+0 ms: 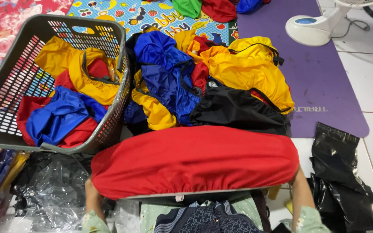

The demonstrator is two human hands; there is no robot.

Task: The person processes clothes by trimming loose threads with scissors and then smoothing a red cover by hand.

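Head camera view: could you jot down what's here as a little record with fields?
Held item: red elastic-edged fabric cover, stretched wide between both hands
Left hand: hidden under the cover's left end; only forearm shows
Right hand: hidden under its right end; forearm shows
Behind it: pile of covers in yellow, blue, black, red
Left: grey laundry basket holding more
Right: black plastic bag, purple mat, white fan base

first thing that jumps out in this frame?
The big red cover, stretched taut across the bottom centre with both hands hidden under its ends. Behind it lies a heap of yellow, blue and black covers, and at left a tipped grey basket holds more.
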